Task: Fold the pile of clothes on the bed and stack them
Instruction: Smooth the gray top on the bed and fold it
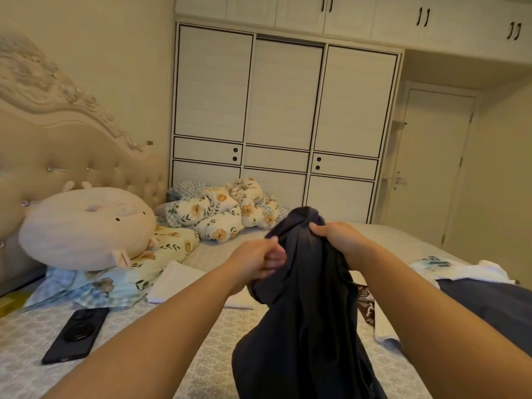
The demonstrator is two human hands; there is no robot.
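A dark grey garment (308,312) hangs bunched in the air above the bed (201,349), its lower part draping down to the bedspread. My left hand (260,259) pinches its left edge with curled fingers. My right hand (335,236) grips the top of the bunched cloth. More clothes lie at the right: a white piece with a teal print (431,264), a dark blue piece (495,306) and a brown patterned piece (367,305). A folded white garment (175,280) lies flat behind my left arm.
A black phone (76,335) lies on the bed at the left. A large round pig plush (86,226) and floral pillows (169,249) sit by the headboard, with a crumpled floral duvet (224,214) behind. A white wardrobe (282,110) stands beyond the bed.
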